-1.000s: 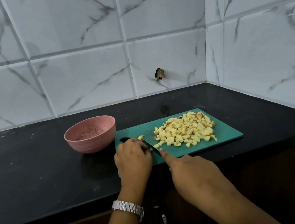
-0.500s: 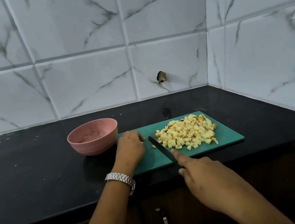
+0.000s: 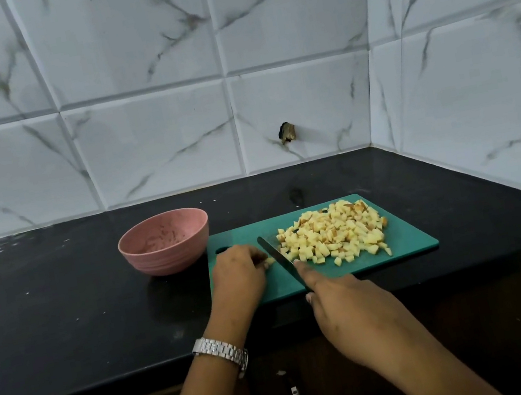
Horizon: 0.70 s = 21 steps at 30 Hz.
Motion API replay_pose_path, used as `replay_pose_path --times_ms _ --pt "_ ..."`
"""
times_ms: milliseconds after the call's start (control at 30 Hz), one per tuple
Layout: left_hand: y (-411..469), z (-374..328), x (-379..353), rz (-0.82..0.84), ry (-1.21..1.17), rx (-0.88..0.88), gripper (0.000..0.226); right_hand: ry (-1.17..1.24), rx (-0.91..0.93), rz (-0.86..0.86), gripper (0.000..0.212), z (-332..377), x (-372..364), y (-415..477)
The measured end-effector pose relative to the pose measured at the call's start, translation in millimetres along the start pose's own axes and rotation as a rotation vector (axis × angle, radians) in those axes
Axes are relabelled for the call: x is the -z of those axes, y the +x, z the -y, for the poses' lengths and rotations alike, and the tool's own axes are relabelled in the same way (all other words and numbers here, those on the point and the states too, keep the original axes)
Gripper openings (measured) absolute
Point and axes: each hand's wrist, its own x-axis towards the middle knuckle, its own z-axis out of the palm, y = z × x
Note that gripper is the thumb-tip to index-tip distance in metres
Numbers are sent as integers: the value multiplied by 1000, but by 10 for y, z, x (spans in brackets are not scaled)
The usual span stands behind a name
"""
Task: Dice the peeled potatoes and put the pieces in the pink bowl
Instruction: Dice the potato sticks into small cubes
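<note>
Head view: the dicing is looking nearly done, while the transfer is not yet started. A broad pile of diced potato (image 3: 335, 233) is lying on the right half of the green cutting board (image 3: 411, 242), and no whole potato is showing anywhere on the black counter (image 3: 64, 319).

The left hand (image 3: 237, 272), with a metal watch (image 3: 220, 350) at its wrist, is bending its fingers down over one small potato scrap (image 3: 269, 261) at the board's left side. Its grip is narrow, pinning that scrap just beside the blade.

The right hand (image 3: 352, 310) is holding the knife (image 3: 278, 258) with its grip closed round the handle – the handle itself is hidden – and its forefinger is lying along the spine. The blade is angling between the scrap and the pile.

The pink bowl (image 3: 172, 258) is standing just left of the board, touching or nearly touching its corner. It is showing only smears inside – so, by my reckoning, a cut or two is left, then moving every piece into the bowl.
</note>
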Motion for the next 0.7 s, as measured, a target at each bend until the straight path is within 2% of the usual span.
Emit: replay_pose_path --times_ms 200,367,500,700 --pt "-81 -26 -25 -88 -14 -16 19 -197 -50 76 80 190 -37 64" --pt "-140 -10 -27 -143 -74 -17 13 -202 -47 84 81 231 46 222" --pt "-142 -8 -38 -137 -58 -18 15 -181 -16 20 76 183 79 117" --pt "-137 -20 -45 -134 -41 -5 17 -201 -41 64 78 297 -52 110"
